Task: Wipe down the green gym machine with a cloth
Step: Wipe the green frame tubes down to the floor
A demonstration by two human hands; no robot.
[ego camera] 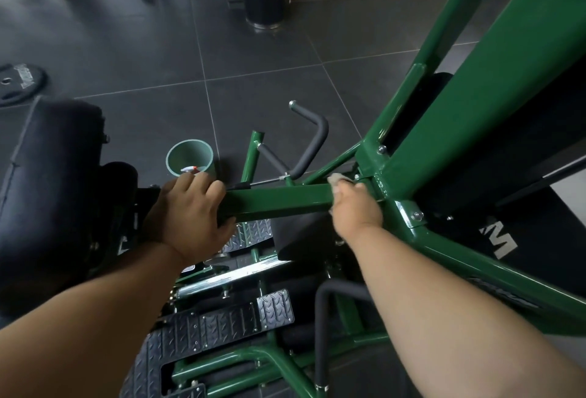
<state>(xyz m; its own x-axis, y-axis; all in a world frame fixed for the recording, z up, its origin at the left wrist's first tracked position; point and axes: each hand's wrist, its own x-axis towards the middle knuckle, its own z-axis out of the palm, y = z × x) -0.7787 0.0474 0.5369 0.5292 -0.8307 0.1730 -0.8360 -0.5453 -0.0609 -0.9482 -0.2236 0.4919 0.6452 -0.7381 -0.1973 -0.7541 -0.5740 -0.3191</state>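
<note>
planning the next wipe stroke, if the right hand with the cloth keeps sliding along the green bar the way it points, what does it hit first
Most likely the bolted joint where the green bar meets the big sloping beam; the right hand and cloth already sit almost against it.

cloth [333,179] mostly hidden — under right hand [356,207]

The single head-worn camera is looking steeply down, close above the green machine frame [279,201] and floor [253,64].
</note>
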